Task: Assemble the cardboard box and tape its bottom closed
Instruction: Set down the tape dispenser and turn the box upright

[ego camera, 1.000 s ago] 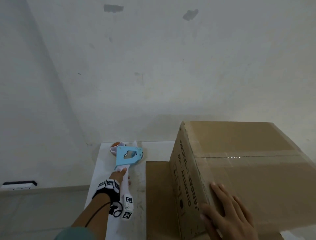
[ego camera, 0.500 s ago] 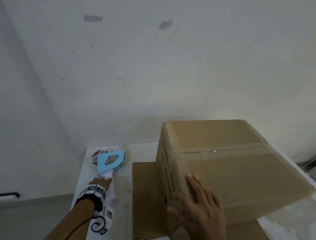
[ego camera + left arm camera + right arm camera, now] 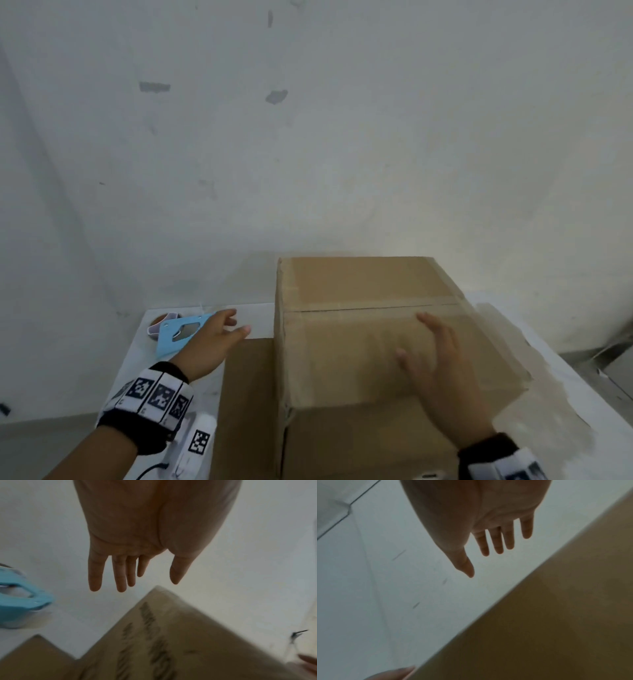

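Observation:
A brown cardboard box stands assembled on the white table, a strip of clear tape along the seam of its upturned face. My right hand is over that face with fingers spread and straight; the right wrist view shows the hand empty above the box. My left hand hovers open between the box's left side and the blue tape dispenser, holding nothing. The left wrist view shows its straight fingers above the box's printed side, the dispenser at the left.
A flat sheet of cardboard lies on the table under and left of the box. A plain wall stands close behind the table. Bare table surface shows right of the box.
My left hand has let go of the tape dispenser, which now lies on the table, and has moved right toward the box. My right hand slid from the box's near corner up onto its top face.

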